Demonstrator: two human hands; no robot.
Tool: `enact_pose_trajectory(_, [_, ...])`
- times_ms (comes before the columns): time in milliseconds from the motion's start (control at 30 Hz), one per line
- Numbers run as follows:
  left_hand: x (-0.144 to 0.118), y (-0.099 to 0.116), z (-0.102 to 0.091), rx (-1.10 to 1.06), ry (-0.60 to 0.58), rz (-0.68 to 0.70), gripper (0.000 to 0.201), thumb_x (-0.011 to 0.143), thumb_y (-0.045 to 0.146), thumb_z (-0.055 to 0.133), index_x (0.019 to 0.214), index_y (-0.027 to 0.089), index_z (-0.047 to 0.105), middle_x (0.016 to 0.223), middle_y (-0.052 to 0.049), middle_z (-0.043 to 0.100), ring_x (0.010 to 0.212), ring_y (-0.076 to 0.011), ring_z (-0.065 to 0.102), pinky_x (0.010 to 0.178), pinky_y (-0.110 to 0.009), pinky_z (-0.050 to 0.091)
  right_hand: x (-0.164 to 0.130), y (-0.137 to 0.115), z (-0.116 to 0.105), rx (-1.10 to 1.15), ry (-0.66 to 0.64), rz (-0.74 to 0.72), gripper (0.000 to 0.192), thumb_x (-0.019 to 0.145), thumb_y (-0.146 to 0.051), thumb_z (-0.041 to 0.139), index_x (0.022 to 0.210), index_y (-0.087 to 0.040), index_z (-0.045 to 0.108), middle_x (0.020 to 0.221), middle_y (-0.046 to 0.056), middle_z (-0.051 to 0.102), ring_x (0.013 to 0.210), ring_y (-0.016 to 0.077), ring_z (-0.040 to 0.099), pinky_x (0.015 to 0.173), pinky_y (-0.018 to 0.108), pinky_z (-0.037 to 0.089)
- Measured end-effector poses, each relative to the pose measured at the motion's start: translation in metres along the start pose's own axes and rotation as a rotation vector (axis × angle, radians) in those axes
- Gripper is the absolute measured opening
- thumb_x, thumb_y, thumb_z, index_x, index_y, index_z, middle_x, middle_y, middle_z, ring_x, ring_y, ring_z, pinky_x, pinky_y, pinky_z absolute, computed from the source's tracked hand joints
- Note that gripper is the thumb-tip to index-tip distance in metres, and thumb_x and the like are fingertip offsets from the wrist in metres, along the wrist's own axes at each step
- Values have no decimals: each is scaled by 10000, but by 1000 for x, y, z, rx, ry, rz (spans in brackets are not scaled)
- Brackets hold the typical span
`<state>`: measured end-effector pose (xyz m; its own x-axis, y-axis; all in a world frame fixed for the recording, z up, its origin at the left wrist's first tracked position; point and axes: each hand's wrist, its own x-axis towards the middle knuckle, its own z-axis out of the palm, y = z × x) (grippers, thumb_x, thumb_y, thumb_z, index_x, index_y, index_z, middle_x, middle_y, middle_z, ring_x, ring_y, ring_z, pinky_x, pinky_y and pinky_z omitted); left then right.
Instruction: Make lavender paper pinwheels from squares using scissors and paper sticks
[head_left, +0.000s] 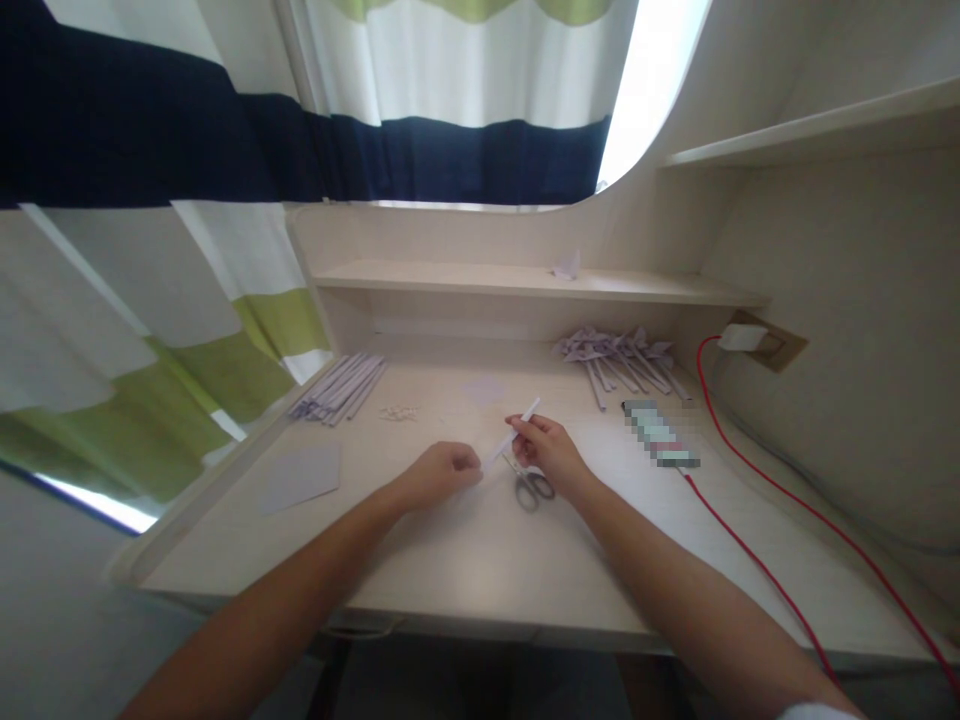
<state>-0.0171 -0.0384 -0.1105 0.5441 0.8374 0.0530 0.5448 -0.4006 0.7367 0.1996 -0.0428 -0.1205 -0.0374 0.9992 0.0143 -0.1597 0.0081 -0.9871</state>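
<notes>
A thin white paper stick (531, 408) slants between my two hands over the middle of the desk. My right hand (551, 450) is closed around its upper part, thumb and fingertips pinching it. At the lower end of the stick my left hand (444, 474) is closed, its fingertips pressed together against that end. Below and beside my right hand lies a pair of scissors (531, 492) with dark handles; its blades are partly hidden. A pale lilac paper square (484, 389) lies flat just beyond my hands.
Several pale rolled paper sticks (349, 390) lie at the left, near small cream bits (399, 412) and paper sheets (304, 478). Sticks with folded paper tops (619, 355) lie at back right. A phone (660, 434) with a red cable (750, 550) is at right; a shelf (450, 280) runs behind.
</notes>
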Motion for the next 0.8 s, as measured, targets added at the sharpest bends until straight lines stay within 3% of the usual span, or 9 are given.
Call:
enact_pose_trajectory(300, [-2,-7,-13,-100,-265,54,142,757,266,617,776,145,690,689,7,614,642,-124,530,608,-231,384,-3,-14,-4,193,9,-13,304,755,-417,767,881,-156,674,606,-21,626,436,84,508,434,214,368])
enact_pose_trajectory(467, [-2,-3,-15,-200,-363,79,271,821,398,621,796,132,667,691,11,568,637,-117,489,589,-230,357,-6,-15,-2,199,-27,-9,277,755,-386,767,880,-149,696,607,-13,633,470,90,533,478,224,407])
enact_pose_trajectory(633, [4,6,-9,-170,-295,103,362,844,482,584,730,142,630,637,24,514,600,-112,450,580,-237,333,-7,-9,3,163,-112,52,281,769,-398,738,885,-149,677,620,-7,638,483,104,549,481,233,412])
enact_pose_trajectory(800, [10,-3,0,-41,-129,-35,369,851,462,523,681,150,619,589,14,523,552,-126,460,545,-254,301,-8,-1,9,31,-95,21,345,759,-391,737,1006,-169,643,680,-22,649,515,97,561,498,224,392])
